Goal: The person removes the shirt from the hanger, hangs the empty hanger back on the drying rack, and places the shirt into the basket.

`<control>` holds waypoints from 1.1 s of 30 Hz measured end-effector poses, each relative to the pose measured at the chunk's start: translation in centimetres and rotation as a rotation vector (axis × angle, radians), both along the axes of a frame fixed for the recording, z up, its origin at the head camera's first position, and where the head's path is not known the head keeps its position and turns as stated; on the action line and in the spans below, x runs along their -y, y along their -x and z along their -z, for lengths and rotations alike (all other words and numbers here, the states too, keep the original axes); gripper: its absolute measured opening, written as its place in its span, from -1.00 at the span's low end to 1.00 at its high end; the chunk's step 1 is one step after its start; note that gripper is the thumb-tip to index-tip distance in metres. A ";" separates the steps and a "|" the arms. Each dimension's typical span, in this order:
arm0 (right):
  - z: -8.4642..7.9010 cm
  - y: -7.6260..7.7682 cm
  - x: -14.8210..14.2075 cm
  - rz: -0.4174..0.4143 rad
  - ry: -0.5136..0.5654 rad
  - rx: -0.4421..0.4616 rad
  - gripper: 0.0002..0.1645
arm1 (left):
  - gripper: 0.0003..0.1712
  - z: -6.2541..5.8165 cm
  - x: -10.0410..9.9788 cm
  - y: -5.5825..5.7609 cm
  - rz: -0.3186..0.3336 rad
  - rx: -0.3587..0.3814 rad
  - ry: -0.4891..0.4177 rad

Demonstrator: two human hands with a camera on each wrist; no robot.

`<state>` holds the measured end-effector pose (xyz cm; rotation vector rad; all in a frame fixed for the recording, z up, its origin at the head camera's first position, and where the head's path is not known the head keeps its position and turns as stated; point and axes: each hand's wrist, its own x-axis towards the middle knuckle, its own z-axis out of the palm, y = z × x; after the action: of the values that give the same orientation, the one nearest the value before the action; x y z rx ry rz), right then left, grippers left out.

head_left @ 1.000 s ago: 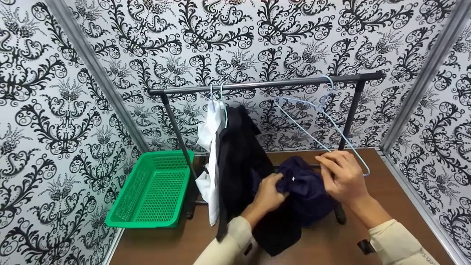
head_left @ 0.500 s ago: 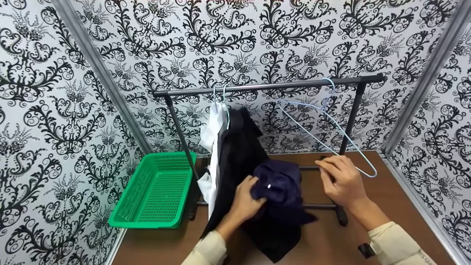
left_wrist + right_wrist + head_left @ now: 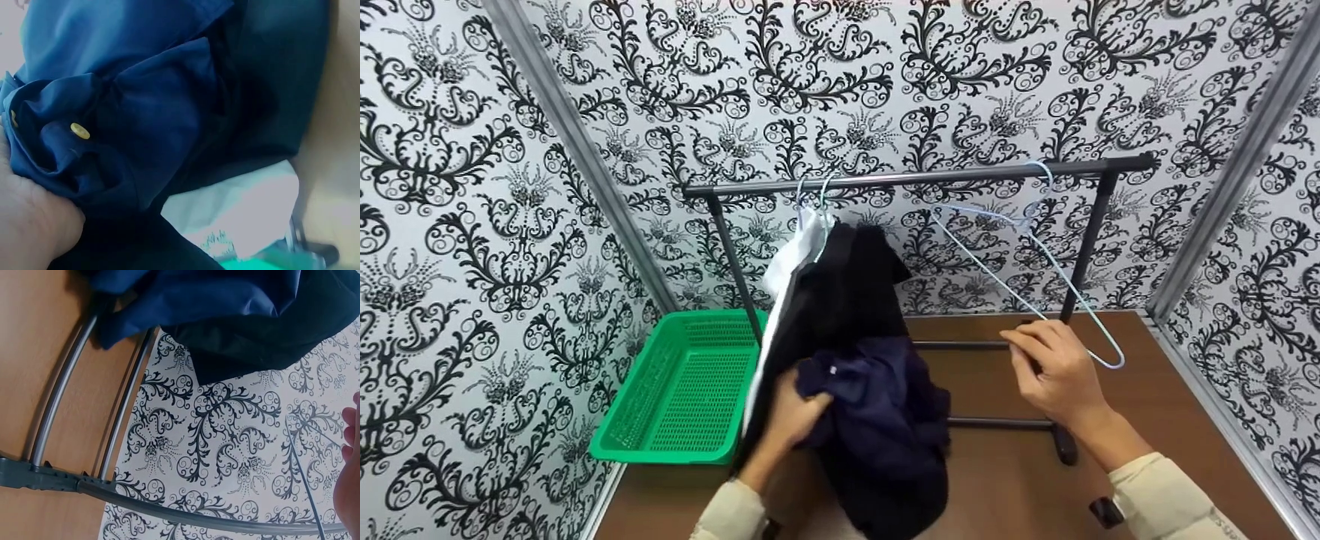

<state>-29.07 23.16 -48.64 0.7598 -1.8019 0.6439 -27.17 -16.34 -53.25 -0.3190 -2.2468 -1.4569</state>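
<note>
My left hand (image 3: 795,409) grips a bunched navy garment (image 3: 877,405) by its upper edge, in front of the hanging black clothing (image 3: 851,285). In the left wrist view a yellowish button (image 3: 80,131) shows in the gathered navy cloth, close to the thumb side of the hand. My right hand (image 3: 1057,371) is raised at the right with its fingers loosely curled and no cloth in them. It overlaps the lower bar of a bare pale blue wire hanger (image 3: 986,266) hooked on the rail. In the right wrist view only part of this hand shows, at the right edge.
A dark metal clothes rack (image 3: 922,178) stands on the brown table (image 3: 997,487). Partly behind the black clothing hangs a white garment (image 3: 791,262). Left of the rack sits a green plastic basket (image 3: 701,394). Patterned walls close in the back and sides.
My left hand has carried the navy garment leftward, from near the right hand to in front of the black clothing. The right hand has stayed nearly still.
</note>
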 end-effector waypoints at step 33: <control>0.9 -0.8 -1.6 0.080 -0.029 0.173 -0.73 | -0.84 -3.5 19.7 0.7 -0.666 0.195 0.080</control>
<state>-28.26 24.78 -49.58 0.6640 -1.9927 0.6475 -27.88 -36.06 -49.75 0.5273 -2.2403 -1.0696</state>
